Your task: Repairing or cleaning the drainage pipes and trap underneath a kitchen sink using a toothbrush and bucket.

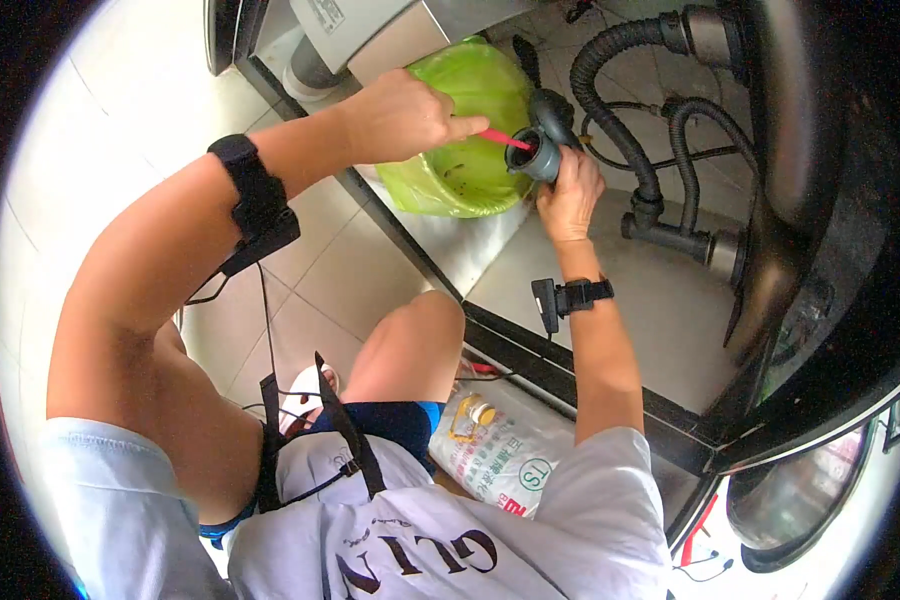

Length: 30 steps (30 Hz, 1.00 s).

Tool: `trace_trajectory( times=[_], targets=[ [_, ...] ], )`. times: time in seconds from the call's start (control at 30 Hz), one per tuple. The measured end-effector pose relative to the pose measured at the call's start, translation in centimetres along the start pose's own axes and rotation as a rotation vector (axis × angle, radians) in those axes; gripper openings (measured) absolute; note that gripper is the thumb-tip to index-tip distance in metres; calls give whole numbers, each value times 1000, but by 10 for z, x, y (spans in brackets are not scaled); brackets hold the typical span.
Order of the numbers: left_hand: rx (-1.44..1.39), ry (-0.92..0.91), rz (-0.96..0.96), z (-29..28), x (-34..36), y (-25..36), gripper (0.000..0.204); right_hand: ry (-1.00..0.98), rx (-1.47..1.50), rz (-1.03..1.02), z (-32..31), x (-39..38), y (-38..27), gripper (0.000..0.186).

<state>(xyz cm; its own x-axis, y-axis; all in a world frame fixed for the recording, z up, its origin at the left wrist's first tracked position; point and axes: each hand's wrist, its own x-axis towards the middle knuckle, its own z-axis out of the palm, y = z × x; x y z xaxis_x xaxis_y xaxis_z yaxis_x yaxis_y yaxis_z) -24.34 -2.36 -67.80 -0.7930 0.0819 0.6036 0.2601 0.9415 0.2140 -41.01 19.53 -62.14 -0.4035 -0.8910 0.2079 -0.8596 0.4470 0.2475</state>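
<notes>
Scraping looks to be the step: the left hand [400, 115] grips a red stick [498, 136] poked into the grey drain fitting [540, 150] the right hand [570, 195] clasps, bin [450, 180] at nine o'clock, so steady prodding seems needed.

My left hand [402, 115] sits upper centre of the frame, fingers curled, forefinger stretched out toward the right. Its bare forearm runs down to lower left, elbow bent, dark band on the wrist. My right hand [570, 190] is just right of it, fingers clenched, forearm rising from bottom centre.
</notes>
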Motion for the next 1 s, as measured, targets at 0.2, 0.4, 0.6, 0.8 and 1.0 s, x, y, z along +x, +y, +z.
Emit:
trace_trajectory(
  times=[0.2,0.4,0.6,0.8,1.0],
  targets=[
    [-243,-205,-291,-3,12,34,20,-65,-1,-12,-3,-3,7,58],
    [-608,-256,-619,-13,1,31,25,-3,62,-18,6,-11,21,57],
    [-536,-167,-617,-16,-7,22,26,-12,138,45,19,-27,49,56],
    [-561,-22,-522,-3,-7,23,24,31,292,152,27,-45,66,62],
    [-656,-44,-522,-2,-7,25,23,59,371,166,32,-48,67,61]
  ],
)
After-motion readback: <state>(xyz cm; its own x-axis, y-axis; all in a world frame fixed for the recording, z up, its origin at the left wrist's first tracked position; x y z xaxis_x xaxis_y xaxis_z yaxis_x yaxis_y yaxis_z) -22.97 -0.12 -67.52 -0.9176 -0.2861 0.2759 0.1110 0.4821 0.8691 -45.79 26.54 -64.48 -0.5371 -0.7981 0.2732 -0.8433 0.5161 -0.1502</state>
